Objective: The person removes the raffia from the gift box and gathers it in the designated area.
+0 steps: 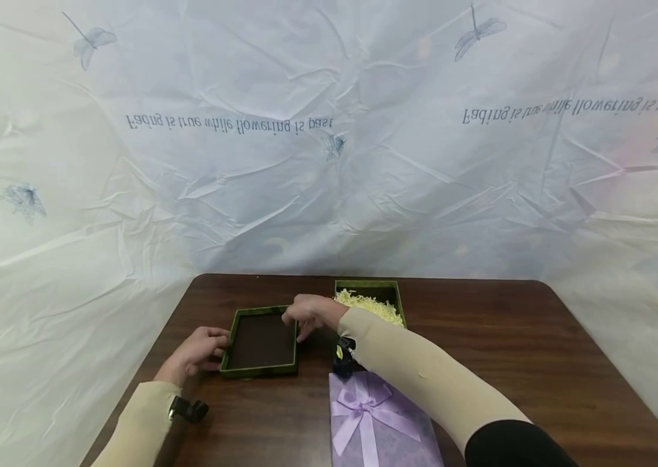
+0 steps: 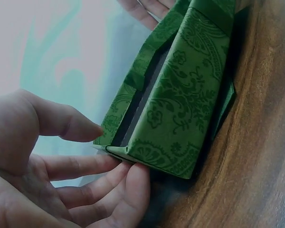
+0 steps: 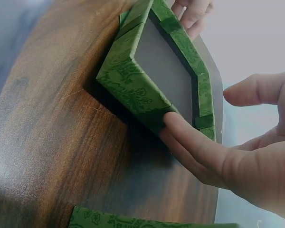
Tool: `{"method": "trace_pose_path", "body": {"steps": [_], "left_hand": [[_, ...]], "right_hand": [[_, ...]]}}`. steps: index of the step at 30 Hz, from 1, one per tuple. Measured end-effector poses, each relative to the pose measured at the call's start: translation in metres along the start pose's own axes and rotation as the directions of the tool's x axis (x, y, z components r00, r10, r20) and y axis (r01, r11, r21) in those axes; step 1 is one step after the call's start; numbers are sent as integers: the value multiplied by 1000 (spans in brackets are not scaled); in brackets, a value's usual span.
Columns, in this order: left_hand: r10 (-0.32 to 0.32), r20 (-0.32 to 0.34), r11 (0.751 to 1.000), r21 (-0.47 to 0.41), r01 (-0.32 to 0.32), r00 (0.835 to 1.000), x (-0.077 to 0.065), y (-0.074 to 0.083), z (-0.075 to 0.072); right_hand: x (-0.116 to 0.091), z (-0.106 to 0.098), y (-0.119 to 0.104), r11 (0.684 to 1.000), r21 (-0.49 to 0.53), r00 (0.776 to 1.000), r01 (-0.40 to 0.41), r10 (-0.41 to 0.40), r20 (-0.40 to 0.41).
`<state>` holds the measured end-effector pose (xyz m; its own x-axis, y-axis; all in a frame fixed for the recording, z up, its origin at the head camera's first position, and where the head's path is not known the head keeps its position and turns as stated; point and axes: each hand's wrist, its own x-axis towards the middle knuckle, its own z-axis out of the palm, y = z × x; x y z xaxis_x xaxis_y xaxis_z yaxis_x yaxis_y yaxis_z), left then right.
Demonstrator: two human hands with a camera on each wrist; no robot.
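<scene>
A shallow green patterned box lid (image 1: 262, 372) lies hollow side up on the table, its inside dark and a green ribbon band crossing its corner. At its left edge, my left hand (image 1: 197, 353) pinches a corner, thumb at the rim and fingers underneath, as the left wrist view shows. On the opposite side, my right hand (image 1: 312, 314) touches the outer wall with nearly straight fingers (image 3: 187, 135). Its thumb (image 3: 249, 91) stands apart from the rim. Behind the right wrist is an open green box (image 1: 366, 284) holding pale yellow shredded paper (image 1: 372, 306), partly hidden by the sleeve.
A purple gift box (image 1: 384, 428) with a lilac ribbon bow sits at the front, right of the middle, partly covered by the right forearm. The brown wooden table (image 1: 509, 337) extends to the right. Wrinkled white printed sheeting (image 1: 305, 194) hangs behind it.
</scene>
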<state>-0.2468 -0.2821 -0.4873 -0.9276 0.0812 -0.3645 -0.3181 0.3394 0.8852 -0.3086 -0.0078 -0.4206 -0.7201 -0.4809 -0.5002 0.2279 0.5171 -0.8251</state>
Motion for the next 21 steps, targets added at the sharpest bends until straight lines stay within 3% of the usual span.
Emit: {"method": "trace_pose_path", "body": {"steps": [5, 11, 16, 21], "left_hand": [[3, 3, 1000, 31, -3, 1000, -2, 2, -1], [18, -44, 998, 63, -15, 999, -4, 4, 0], [56, -94, 994, 99, -47, 994, -3, 6, 2], [110, -129, 981, 172, -87, 986, -3, 5, 9]], "right_hand": [[1, 0, 0, 1000, -25, 1000, 20, -19, 1], [-4, 1, -3, 992, -123, 999, 34, -38, -30], [-9, -1, -6, 972, -228, 994, 57, -76, -75], [-12, -6, -9, 965, -251, 994, 70, -89, -68]]}}
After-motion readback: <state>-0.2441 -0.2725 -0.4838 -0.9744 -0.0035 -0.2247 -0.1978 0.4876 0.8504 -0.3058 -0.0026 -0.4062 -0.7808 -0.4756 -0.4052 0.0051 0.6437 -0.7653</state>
